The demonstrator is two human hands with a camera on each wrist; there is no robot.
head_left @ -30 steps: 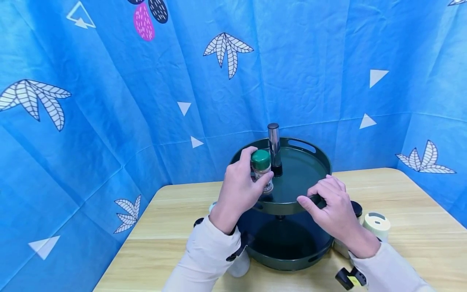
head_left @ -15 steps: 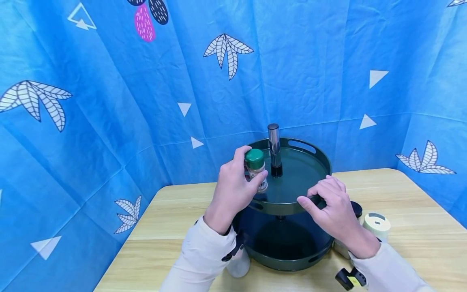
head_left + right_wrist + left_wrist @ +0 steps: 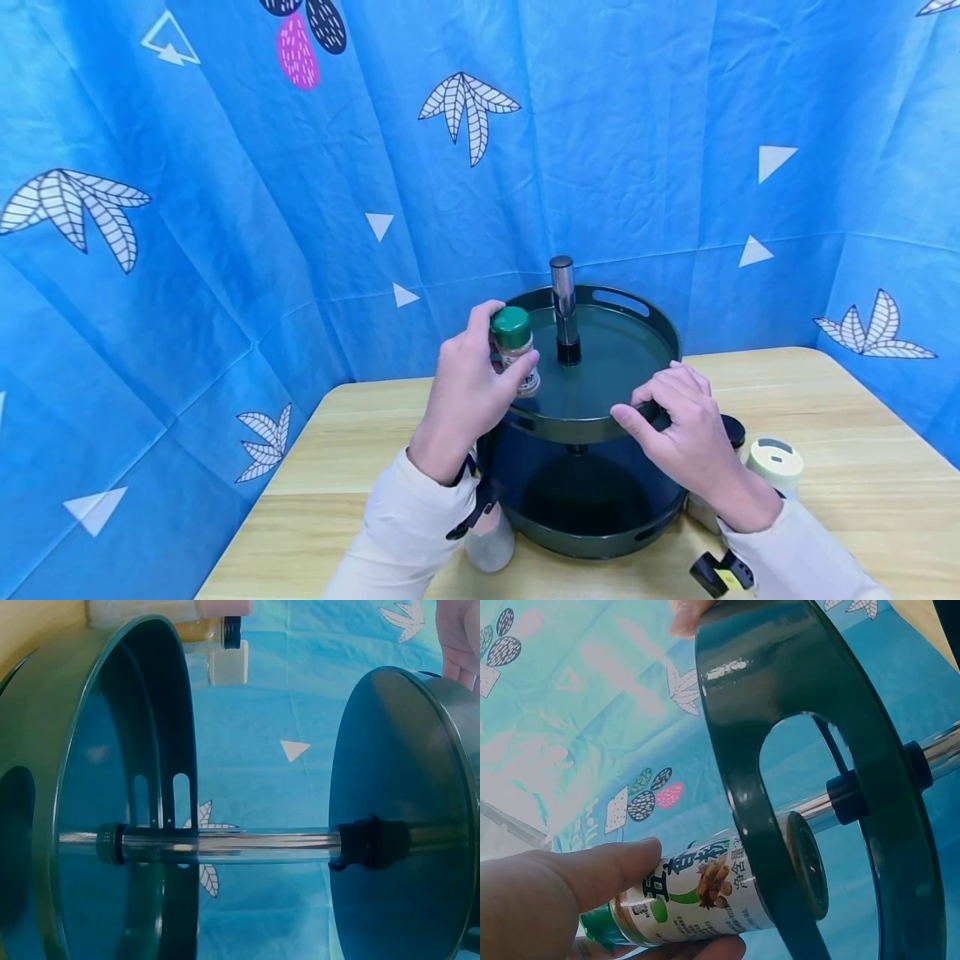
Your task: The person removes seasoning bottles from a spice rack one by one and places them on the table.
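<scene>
In the head view my left hand (image 3: 468,375) holds a spice jar (image 3: 517,358) with a green lid between thumb and fingers. The jar is at the left front part of the upper tray of a dark green two-tier round stand (image 3: 615,350). Through the rim's handle slot, the left wrist view shows the base of the jar (image 3: 806,866); whether it touches the tray floor I cannot tell. My right hand (image 3: 678,425) grips the upper tray's rim at the right front, fingers curled over it. A chrome post (image 3: 564,304) rises from the tray's middle.
A pale bottle (image 3: 491,546) stands left of the lower tray (image 3: 577,546). To its right are a black-lidded jar (image 3: 733,431) and a container with a pale yellow lid (image 3: 775,458). A blue patterned curtain (image 3: 637,167) surrounds the wooden table (image 3: 322,483).
My left hand has shifted left with the spice jar, away from the post and towards the tray's left rim. The right hand has stayed on the rim.
</scene>
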